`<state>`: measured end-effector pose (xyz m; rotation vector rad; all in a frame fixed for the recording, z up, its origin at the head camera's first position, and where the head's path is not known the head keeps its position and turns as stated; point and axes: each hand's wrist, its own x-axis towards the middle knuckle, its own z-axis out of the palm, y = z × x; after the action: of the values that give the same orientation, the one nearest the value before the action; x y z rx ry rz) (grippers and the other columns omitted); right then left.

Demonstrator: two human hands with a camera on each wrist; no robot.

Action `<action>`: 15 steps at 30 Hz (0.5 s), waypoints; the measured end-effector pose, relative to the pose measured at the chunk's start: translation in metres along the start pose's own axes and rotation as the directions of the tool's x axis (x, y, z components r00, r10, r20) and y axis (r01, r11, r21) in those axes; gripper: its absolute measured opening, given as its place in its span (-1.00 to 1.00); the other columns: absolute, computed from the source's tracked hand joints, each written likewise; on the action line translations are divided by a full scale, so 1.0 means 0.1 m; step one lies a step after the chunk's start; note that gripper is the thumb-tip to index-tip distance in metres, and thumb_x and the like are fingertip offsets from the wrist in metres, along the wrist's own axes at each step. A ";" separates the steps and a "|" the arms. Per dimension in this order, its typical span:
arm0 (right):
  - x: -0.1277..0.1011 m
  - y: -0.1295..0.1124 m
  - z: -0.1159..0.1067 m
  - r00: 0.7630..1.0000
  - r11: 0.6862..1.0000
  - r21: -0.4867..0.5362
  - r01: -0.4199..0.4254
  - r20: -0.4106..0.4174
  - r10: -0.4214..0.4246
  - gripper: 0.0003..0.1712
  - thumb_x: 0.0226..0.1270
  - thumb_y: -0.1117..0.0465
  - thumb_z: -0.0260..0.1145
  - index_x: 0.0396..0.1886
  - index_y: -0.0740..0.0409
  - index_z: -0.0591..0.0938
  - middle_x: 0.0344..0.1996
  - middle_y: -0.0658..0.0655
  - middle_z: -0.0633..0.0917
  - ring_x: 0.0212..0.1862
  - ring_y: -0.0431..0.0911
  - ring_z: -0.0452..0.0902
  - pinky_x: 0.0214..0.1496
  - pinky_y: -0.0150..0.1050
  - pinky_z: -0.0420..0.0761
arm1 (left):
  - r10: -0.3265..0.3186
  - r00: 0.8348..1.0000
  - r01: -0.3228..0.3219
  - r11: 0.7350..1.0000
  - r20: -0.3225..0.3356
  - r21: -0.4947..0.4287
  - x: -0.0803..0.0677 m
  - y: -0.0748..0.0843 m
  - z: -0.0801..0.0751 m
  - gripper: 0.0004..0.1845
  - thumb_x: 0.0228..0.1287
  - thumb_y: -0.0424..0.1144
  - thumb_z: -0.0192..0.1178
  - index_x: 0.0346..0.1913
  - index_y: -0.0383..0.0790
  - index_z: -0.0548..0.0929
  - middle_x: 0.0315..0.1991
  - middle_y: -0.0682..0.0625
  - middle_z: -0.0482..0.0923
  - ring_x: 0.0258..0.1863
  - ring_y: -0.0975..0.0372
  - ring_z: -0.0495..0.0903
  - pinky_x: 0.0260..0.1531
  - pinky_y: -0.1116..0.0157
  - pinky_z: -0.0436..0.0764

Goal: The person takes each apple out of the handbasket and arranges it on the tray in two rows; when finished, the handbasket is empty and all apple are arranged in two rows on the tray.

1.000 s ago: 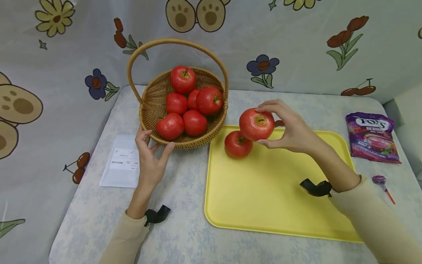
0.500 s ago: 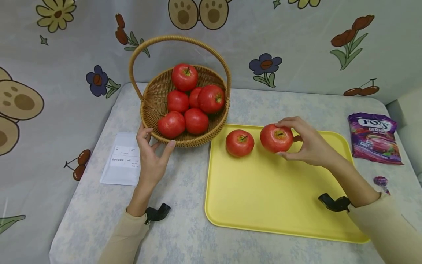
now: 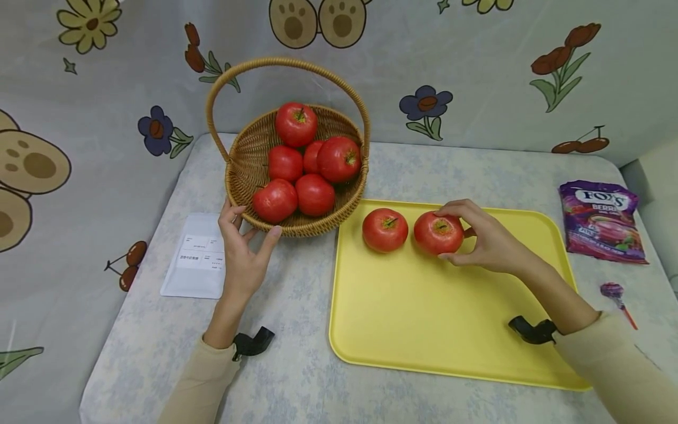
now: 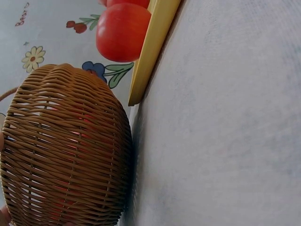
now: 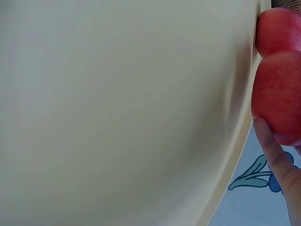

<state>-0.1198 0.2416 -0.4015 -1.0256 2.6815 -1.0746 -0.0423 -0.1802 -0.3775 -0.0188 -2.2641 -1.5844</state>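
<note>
At the upper middle of the yellow tray (image 3: 450, 330), in the head view, the right hand (image 3: 484, 241) cups a red apple (image 3: 438, 233) that sits on the tray just beside a second apple (image 3: 385, 229), its fingers (image 5: 273, 150) curled over the top and near side with the thumb behind. The apple looks firm, smooth and waxy (a skin that could slide under a light pinch), moderately heavy for its size and round enough to roll on the flat tray, so a wide hold across its widest part seems safer than a fingertip grip near the stem. At left centre of the frame, the left hand (image 3: 242, 253) rests with fingers spread and nearly straight against the lower wall of the wicker basket (image 3: 296, 227), which stands on the worktop (image 3: 296, 330) and holds more apples.
</note>
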 end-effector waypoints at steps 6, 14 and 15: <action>-0.02 0.01 0.03 1.000 1.000 0.010 -0.011 0.010 0.011 -0.10 -0.18 0.28 0.67 0.26 0.04 0.48 0.19 0.06 0.46 0.12 -0.34 0.36 -0.23 -0.28 0.67 | 0.007 1.000 -0.007 1.000 0.000 -0.002 0.00 -0.01 0.00 -0.32 0.24 -0.42 0.25 0.25 -0.56 0.07 0.53 -0.38 -0.32 0.51 -0.18 -0.01 0.19 -0.08 0.40; -0.06 0.03 0.08 1.000 1.000 0.024 -0.008 0.009 0.007 -0.07 -0.23 0.27 0.69 0.25 0.05 0.47 0.19 0.09 0.47 0.13 -0.31 0.35 -0.24 -0.31 0.67 | 0.004 1.000 -0.004 1.000 0.005 0.011 0.00 -0.01 0.00 -0.32 0.25 -0.42 0.25 0.25 -0.56 0.07 0.53 -0.38 -0.31 0.51 -0.16 -0.01 0.17 0.07 0.42; -0.06 0.03 0.08 1.000 1.000 0.022 -0.005 0.008 0.005 -0.06 -0.23 0.27 0.70 0.25 0.06 0.47 0.20 0.10 0.46 0.13 -0.31 0.35 -0.24 -0.31 0.67 | 0.004 1.000 -0.004 1.000 0.005 0.014 0.00 -0.01 0.00 -0.32 0.25 -0.42 0.25 0.25 -0.56 0.07 0.53 -0.38 -0.31 0.51 -0.16 -0.01 0.17 0.10 0.43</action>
<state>-0.1142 0.2423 -0.4103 -1.0166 2.6588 -1.0947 -0.0424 -0.1802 -0.3784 -0.0237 -2.2779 -1.5682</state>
